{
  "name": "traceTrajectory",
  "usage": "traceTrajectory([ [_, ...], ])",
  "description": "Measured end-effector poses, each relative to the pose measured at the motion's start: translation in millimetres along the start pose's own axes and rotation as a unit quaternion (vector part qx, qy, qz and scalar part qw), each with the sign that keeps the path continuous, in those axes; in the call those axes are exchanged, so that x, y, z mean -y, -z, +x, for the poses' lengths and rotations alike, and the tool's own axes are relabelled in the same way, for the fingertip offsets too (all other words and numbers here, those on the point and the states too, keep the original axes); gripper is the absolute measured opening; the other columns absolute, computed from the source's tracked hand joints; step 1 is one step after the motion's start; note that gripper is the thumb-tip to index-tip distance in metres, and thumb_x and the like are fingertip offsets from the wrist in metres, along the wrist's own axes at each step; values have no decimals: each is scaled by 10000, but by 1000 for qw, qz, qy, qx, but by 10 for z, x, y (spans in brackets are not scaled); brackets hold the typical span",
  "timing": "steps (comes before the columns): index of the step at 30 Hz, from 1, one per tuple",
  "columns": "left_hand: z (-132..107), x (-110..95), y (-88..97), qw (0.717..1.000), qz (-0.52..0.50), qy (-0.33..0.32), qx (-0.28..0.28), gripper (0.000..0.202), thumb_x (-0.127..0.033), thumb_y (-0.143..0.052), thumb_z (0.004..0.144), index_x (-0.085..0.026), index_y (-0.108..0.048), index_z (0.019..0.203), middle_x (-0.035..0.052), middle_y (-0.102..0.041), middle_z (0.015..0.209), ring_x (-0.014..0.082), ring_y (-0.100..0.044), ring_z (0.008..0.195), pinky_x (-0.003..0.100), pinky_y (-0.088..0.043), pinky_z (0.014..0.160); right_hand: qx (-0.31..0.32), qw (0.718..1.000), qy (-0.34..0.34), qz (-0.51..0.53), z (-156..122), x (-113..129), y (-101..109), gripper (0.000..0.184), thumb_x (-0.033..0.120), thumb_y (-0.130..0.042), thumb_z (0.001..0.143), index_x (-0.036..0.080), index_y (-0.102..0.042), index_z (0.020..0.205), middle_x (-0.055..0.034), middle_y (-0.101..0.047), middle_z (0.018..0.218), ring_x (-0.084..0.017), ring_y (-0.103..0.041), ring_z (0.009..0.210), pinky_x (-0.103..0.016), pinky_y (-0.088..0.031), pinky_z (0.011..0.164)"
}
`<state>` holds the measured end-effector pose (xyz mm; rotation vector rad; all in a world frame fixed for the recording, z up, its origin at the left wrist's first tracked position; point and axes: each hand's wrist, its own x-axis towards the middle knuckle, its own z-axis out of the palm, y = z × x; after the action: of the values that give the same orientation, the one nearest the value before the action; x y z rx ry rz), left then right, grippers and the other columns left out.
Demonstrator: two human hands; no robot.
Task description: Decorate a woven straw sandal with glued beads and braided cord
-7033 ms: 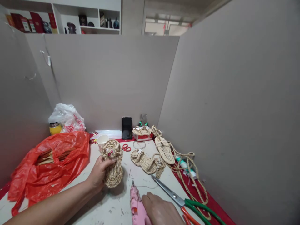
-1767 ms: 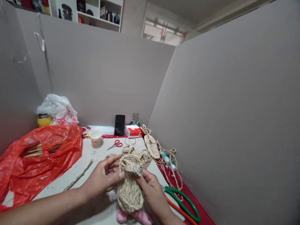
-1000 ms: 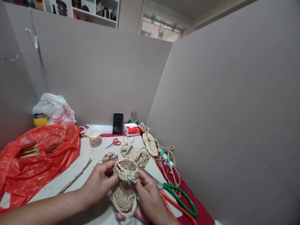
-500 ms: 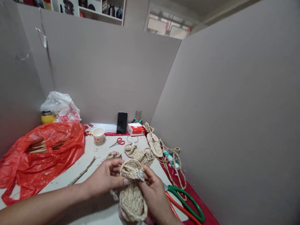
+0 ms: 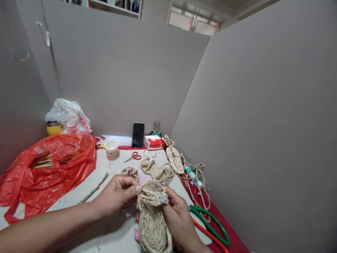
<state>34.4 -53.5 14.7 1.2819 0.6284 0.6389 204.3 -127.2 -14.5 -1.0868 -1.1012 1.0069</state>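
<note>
Left grip [image 5: 118, 194] pinches the woven sandal [image 5: 152, 225] at its far left side; right grip [image 5: 178, 215] clamps its right side by the pearls [image 5: 161, 199]. Sandal's over the table [image 5: 110, 230], near side. Phone [image 5: 138, 135], box [image 5: 154, 142] at far edge, red bag [image 5: 79, 147] at left, shears [image 5: 226, 239] at right edge.

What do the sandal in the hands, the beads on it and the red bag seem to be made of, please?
Sandal: probably straw or similar plant fibre, matte and tan, judging by its coiled, ropy strands.
Beads: glossy, pearly white; perhaps plastic or glass, which the look leaves open.
Red bag: probably thin, shiny plastic film, from its creases and bright highlights.
</note>
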Motion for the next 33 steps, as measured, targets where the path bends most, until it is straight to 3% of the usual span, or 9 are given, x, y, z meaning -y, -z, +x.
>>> traceTrajectory([
  [3,28,-75,24,999,24,-19,-9,386,-503,-644,761,-124,-651,685,-9,-570,568,57,-447,473,185,-332,479,-13,998,-39,50,55,40,45,217,231,-691,756,182,-671,966,-54,-739,905,-226,-662,857,-291,-498,718],
  [7,192,-225,300,987,116,-59,-91,472,-531,-557,796,-176,-591,1105,63,-680,880,134,-611,674,267,-488,647,-95,988,-76,100,211,110,211,397,309,-782,658,218,-632,1014,-26,-749,868,-216,-684,789,-290,-512,681],
  [9,310,-229,523,967,210,-43,-139,415,-512,-553,784,-168,-590,1014,51,-679,827,130,-609,638,250,-483,615,-131,982,-97,95,343,140,323,385,304,-785,635,213,-638,979,-17,-749,841,-207,-689,745,-282,-514,651],
  [12,463,-120,824,952,262,-2,-157,318,-478,-613,724,-165,-561,743,23,-648,633,125,-559,495,223,-420,496,-144,977,-138,71,647,165,482,263,246,-764,654,175,-652,881,-18,-729,741,-196,-682,651,-285,-515,594],
  [14,513,-19,943,945,290,30,-148,321,-465,-667,663,-177,-529,632,6,-612,516,134,-534,433,217,-370,442,-153,973,-165,48,921,166,565,185,229,-711,751,154,-640,904,-20,-708,767,-176,-669,645,-299,-527,598],
  [16,515,67,989,938,316,68,-124,333,-464,-704,610,-184,-527,568,8,-586,438,153,-520,382,224,-336,404,-162,971,-175,29,1220,158,625,179,278,-600,884,138,-613,996,-32,-673,916,-146,-651,724,-315,-544,650],
  [21,446,182,921,924,355,108,-94,257,-352,-739,537,-192,-543,492,-18,-525,352,142,-467,327,223,-288,380,-203,968,-147,-7,1722,64,651,250,282,-568,912,162,-571,1131,-64,-615,1107,-182,-633,888,-365,-548,741],
  [26,462,251,870,930,339,102,-96,146,-244,-660,549,-195,-530,501,-49,-472,340,130,-442,337,217,-281,388,-270,957,-93,-53,1571,-158,559,299,269,-582,901,166,-545,1180,-73,-589,1169,-204,-620,943,-395,-537,777],
  [33,555,329,890,958,262,55,-101,123,-121,-572,529,-181,-528,627,-68,-511,452,103,-464,427,191,-301,429,-235,969,-67,-40,1057,-129,445,511,237,-726,705,222,-560,1188,-75,-623,1179,-208,-576,1102,-263,-506,772],
])
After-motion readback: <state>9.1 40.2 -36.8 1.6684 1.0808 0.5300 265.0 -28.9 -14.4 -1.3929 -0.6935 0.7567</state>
